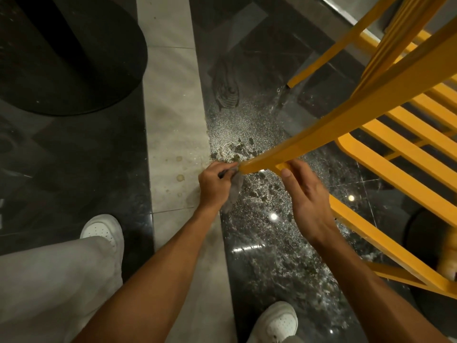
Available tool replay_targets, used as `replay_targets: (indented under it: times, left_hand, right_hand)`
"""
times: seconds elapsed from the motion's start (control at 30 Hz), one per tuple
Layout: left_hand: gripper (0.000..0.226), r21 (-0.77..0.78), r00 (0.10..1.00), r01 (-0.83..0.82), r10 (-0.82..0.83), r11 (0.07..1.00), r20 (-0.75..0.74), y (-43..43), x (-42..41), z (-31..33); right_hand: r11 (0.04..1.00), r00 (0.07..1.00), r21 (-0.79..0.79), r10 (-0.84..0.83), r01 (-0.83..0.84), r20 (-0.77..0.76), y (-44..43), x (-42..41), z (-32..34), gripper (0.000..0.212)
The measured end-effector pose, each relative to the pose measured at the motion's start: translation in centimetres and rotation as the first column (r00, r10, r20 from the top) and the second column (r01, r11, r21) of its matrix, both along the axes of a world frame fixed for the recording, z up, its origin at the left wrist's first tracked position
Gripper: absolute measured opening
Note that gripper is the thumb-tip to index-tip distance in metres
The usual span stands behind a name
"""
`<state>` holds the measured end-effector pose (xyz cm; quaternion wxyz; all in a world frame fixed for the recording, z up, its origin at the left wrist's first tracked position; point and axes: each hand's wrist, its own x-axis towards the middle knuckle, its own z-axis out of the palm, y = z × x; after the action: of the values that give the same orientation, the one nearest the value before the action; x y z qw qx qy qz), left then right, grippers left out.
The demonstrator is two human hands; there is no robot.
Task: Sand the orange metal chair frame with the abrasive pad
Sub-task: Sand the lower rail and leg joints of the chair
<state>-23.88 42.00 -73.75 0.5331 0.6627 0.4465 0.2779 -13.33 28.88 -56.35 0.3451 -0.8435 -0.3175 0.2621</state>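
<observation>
The orange metal chair frame (346, 120) is tipped toward me, and one corner of it reaches the middle of the head view. My left hand (214, 185) grips a grey abrasive pad (233, 191) and holds it against that corner. The pad's loose end hangs down below the hand. My right hand (305, 201) holds the frame just right of the corner, with the thumb on top of the bar and the fingers underneath.
Grey sanding dust and clumps (237, 134) lie on the dark polished floor under the corner. A pale tile strip (173, 120) runs up the middle. A round black table base (74, 58) stands at the upper left. My white shoes (103, 231) are near the bottom.
</observation>
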Motion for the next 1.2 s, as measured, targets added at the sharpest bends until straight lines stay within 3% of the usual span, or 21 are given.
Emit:
replay_targets:
  times: [0.27,0.53,0.67,0.83,1.07,1.2]
  left_hand:
    - [0.021,0.004,0.998,-0.023,0.023,1.0,0.055,-0.9,0.4,2.7]
    - [0.021,-0.027,0.999,-0.033,0.033,0.999,0.001,-0.7,0.4,3.3]
    - [0.021,-0.035,0.998,-0.006,0.008,0.999,0.055,-0.9,0.1,3.7]
    - [0.02,-0.051,1.0,-0.007,0.006,0.999,-0.017,-0.1,0.6,3.5]
    - [0.021,-0.049,0.999,0.012,-0.01,0.999,0.051,-0.2,0.4,4.2]
    - [0.02,-0.048,1.0,0.005,-0.003,0.999,0.03,-0.2,0.7,5.0]
  right_hand:
    - [1.0,1.0,0.024,0.011,-0.011,0.018,0.2,-0.3,0.7,0.056]
    - [0.998,1.0,0.061,0.017,-0.018,0.021,0.5,-0.5,1.0,0.039]
    - [0.998,1.0,0.056,0.016,-0.017,0.024,0.4,-0.5,0.9,0.042]
    - [0.999,1.0,0.051,0.016,-0.017,0.016,0.5,-0.4,0.9,0.04]
    - [0.999,0.998,0.03,0.017,-0.019,0.056,0.2,-0.3,0.6,0.043]
    - [0.999,0.998,0.033,0.016,-0.018,0.059,0.3,-0.3,0.7,0.032]
